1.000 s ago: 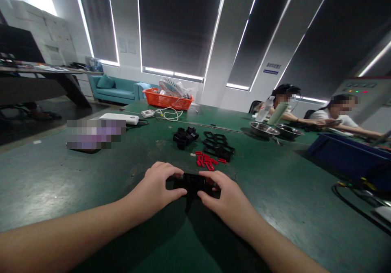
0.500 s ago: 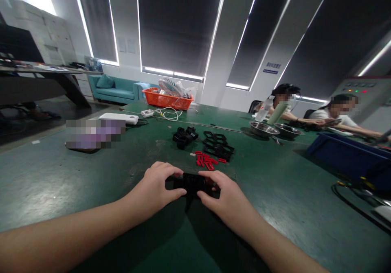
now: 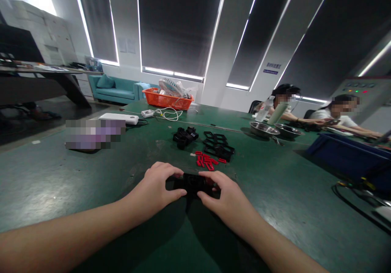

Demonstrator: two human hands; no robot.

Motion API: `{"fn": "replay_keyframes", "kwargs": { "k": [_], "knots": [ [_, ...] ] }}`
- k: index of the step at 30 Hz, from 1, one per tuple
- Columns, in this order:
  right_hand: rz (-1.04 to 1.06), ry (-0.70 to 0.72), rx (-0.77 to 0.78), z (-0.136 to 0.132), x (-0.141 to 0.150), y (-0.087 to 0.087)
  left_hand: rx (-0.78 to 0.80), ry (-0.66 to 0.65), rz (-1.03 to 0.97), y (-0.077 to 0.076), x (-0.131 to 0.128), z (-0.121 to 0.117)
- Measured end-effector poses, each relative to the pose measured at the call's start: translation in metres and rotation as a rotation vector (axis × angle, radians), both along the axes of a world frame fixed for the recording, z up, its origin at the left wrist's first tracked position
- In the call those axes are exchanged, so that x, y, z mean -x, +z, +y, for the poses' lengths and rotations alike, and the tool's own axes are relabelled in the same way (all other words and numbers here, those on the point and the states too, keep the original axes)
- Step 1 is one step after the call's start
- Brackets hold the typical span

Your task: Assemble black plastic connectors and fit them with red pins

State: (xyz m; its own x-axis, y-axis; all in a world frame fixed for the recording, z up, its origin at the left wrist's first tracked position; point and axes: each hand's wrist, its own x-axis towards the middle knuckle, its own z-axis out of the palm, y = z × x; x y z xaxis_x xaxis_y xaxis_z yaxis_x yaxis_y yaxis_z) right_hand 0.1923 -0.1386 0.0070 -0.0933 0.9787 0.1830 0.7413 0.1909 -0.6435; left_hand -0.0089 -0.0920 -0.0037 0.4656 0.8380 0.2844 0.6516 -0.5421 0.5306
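Between my two hands is a small black plastic part [image 3: 193,181], dark against the green table [image 3: 146,240]. My left hand [image 3: 161,184] pinches its left side with thumb and fingers. On the other side, my right hand [image 3: 217,188] grips it the same way. Its exact kind is too dark to make out. Just beyond the hands lie several small red plastic pieces [image 3: 205,160]. Behind these are several thin black frames [image 3: 217,143], and to their left sits a pile of black blocky parts [image 3: 184,137].
An orange basket [image 3: 167,100] with a fan stands at the back, near a white cable [image 3: 171,113]. A white power bank [image 3: 118,119] lies at left. Two metal bowls [image 3: 264,129] and a blue bin [image 3: 351,155] are at right, where two people sit.
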Motion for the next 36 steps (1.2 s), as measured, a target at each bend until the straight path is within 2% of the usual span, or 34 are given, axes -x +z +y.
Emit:
{"fn": "replay_keyframes", "kwargs": {
  "k": [36],
  "knots": [
    [-0.012, -0.004, -0.001, -0.0013, -0.0003, 0.0011, -0.022, -0.004, -0.006, -0.0030, 0.0013, 0.0012]
  ]
}}
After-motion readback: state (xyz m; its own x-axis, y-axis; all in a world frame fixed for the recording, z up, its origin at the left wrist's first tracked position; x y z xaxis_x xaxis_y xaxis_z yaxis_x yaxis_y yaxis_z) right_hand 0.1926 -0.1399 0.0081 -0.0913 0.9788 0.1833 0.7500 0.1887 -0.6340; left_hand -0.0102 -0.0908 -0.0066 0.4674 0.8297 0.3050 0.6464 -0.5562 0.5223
